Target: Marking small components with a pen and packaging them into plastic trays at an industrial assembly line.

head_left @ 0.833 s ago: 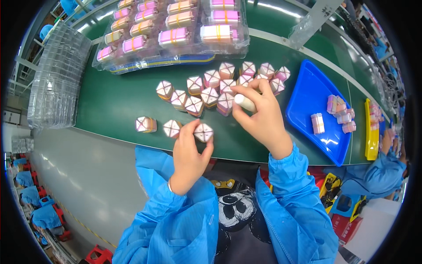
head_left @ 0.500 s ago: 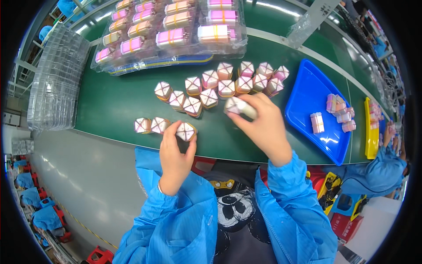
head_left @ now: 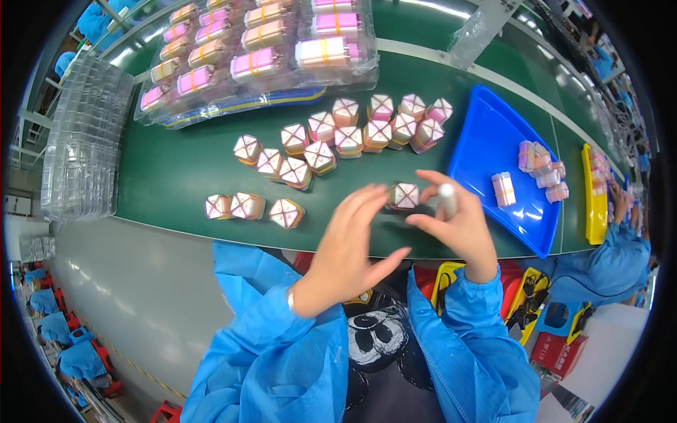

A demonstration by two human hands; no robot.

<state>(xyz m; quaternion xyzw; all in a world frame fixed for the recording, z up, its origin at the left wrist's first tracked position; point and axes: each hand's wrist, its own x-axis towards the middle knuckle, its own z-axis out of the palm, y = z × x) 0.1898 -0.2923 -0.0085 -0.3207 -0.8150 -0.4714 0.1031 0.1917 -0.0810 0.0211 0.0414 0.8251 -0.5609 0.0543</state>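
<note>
My left hand (head_left: 345,247) is open over the front of the bench, fingers stretched out, holding nothing. A small banded block (head_left: 404,197) stands between my hands, its pale top marked with a dark X. Just right of it is my right hand (head_left: 462,222), thumb and forefinger apart around the block's side. A white pen-like stick (head_left: 447,199), blurred, is held in that hand. Further left, a short row of similar blocks (head_left: 247,206) stands near the front edge, with one block (head_left: 286,213) slightly apart. Behind stands a larger group of blocks (head_left: 348,142), pink and peach on their sides.
A clear plastic tray (head_left: 363,74) of pink and peach blocks lies at the back left. Stacked empty clear trays (head_left: 84,141) stand at far left. On the right, a blue tray (head_left: 486,106) holds several blocks; beyond it are a yellow tray (head_left: 594,229) and a co-worker's blue sleeve (head_left: 606,257).
My left hand has let go of the block at the front left and moved right. My right hand has moved right and down; a block now stands between both hands.
</note>
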